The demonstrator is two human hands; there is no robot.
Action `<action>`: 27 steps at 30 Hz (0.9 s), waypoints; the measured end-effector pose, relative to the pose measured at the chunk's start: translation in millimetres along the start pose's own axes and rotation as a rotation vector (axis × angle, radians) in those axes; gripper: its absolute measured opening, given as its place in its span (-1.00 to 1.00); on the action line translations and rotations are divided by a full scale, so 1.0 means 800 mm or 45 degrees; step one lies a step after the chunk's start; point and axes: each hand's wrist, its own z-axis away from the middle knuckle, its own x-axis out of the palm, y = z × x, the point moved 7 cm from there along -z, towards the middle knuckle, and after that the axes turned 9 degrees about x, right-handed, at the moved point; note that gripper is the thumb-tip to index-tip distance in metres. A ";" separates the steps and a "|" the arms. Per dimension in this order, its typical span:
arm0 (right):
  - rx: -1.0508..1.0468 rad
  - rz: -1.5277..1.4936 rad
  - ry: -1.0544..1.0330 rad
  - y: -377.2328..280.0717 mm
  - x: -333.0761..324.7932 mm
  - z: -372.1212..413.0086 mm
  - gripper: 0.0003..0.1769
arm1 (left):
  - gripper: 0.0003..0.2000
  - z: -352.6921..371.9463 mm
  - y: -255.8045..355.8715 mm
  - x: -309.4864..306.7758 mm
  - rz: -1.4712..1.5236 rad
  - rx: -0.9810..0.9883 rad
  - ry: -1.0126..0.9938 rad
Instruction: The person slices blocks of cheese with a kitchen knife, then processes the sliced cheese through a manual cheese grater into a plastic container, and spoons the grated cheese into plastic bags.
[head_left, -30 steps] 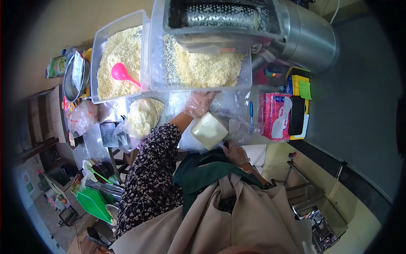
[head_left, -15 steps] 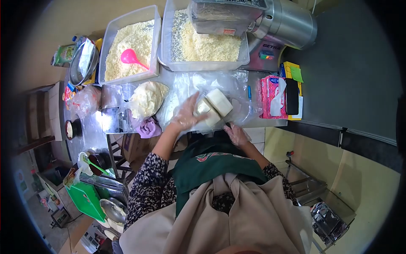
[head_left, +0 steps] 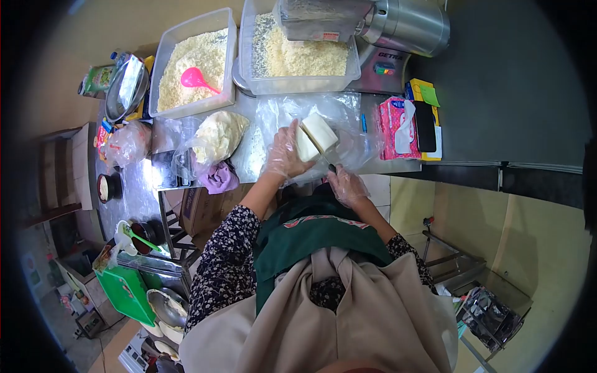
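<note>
A white block of what looks like cheese, in two pieces, lies on clear plastic over the metal table. My gloved left hand grips the left piece, thumb at the near end and fingers along its outer side. The right piece sits beside it, a narrow gap between them. In my gloved right hand is the dark handle of a knife. Its blade points toward the gap, and the cutting edge is hard to make out.
Two clear bins of pale shreds, the left bin with a pink scoop, stand behind. A Getra machine is at back right. Nearby are a bag of pale food, a purple cloth, a tissue box and a phone.
My left hand has come down from above the left piece and closed on its side. My right hand still holds the knife at the near end. The view has shifted slightly.
</note>
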 end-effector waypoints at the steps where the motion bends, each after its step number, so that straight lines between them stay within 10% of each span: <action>1: 0.006 -0.004 0.003 -0.002 -0.008 0.005 -0.52 | 0.15 -0.003 -0.004 -0.003 -0.001 0.007 -0.005; 27: 0.079 -0.027 -0.122 0.005 -0.040 0.019 -0.45 | -0.07 -0.068 -0.095 -0.004 1.145 -0.128 -0.199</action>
